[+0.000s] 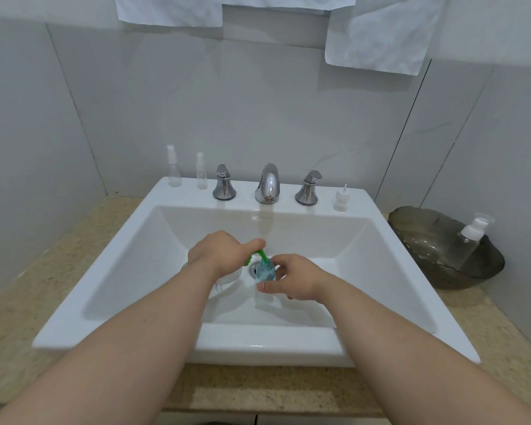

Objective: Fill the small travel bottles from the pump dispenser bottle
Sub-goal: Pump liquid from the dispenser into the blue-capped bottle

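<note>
Small clear travel bottle (pixel 265 271), part full of blue stuff, sits upright by the drain (pixel 253 269) mid white sink (pixel 258 348), my right grip (pixel 292 279) pinched round it. Left grip (pixel 218 254) is clamped over the white pump dispenser bottle (pixel 226 285) just left of it, and its green spout (pixel 260 256) slants down into the neck.

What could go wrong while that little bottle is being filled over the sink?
1. The green spout under the left hand meets only the narrow neck of the small bottle; a slip would send liquid into the sink and its drain.
2. The bottle already looks largely full of blue liquid, so more pumping may overflow it.
3. The right hand pinches it with fingertips, so it could tip.
</note>
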Demonstrator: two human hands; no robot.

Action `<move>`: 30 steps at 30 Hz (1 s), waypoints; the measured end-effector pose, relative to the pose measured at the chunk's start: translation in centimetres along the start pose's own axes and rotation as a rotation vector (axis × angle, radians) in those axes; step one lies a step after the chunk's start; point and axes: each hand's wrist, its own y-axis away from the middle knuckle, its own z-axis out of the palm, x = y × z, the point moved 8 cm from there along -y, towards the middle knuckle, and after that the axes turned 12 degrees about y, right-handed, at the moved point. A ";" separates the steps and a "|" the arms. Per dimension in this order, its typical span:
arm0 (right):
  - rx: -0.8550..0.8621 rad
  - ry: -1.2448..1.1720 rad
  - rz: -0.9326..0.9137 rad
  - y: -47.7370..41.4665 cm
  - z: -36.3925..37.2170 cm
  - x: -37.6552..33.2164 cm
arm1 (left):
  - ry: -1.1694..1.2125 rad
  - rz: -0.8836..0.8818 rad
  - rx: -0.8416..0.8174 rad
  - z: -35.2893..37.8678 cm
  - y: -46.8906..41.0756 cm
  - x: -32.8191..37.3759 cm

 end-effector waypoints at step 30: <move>-0.019 0.090 -0.018 0.3 0.1 -0.5 | -0.029 0.028 0.026 -0.2 0.7 1.1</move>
